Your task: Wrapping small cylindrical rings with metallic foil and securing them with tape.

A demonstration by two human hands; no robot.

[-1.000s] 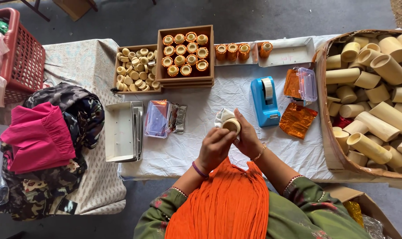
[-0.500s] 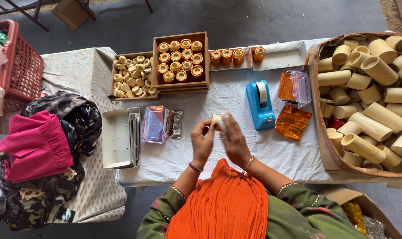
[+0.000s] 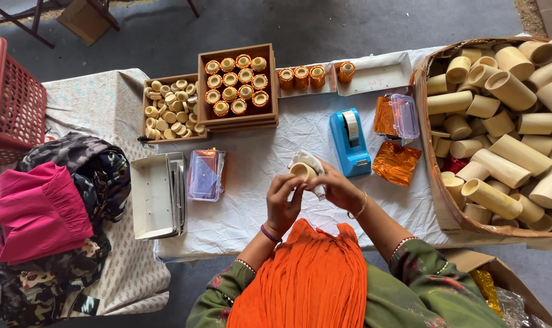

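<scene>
The orange scarf (image 3: 306,279) hangs at the near edge of the view, just short of the worktop (image 3: 257,200), which is covered with a white cloth.

Just beyond the scarf, the left hand (image 3: 283,203) and the right hand (image 3: 339,189) meet over the worktop. The fingers (image 3: 291,185) of the left hand are closed on a small cream-coloured cup (image 3: 303,171), open end toward the camera. The right hand's fingers are clenched on a white cloth (image 3: 309,163) that lies against the cup's far side.

All further positions are given relative to the cup:
- Just to the right: blue tape dispenser (image 3: 350,141), standing on the worktop.
- Farther right: crumpled orange foil (image 3: 396,164), and a clear plastic box (image 3: 402,115) beyond it.
- Far right: large basket (image 3: 437,200) filled with cream-coloured tubes.
- Left: clear box with orange contents (image 3: 206,174), then a stack of flat white trays (image 3: 157,194).
- Beyond, to the left: wooden tray (image 3: 236,85) of orange-rimmed cups, adjoining a lower tray (image 3: 169,109) of plain caps.
- Directly beyond: a row of four orange-banded cups (image 3: 315,74) at the far edge.
</scene>
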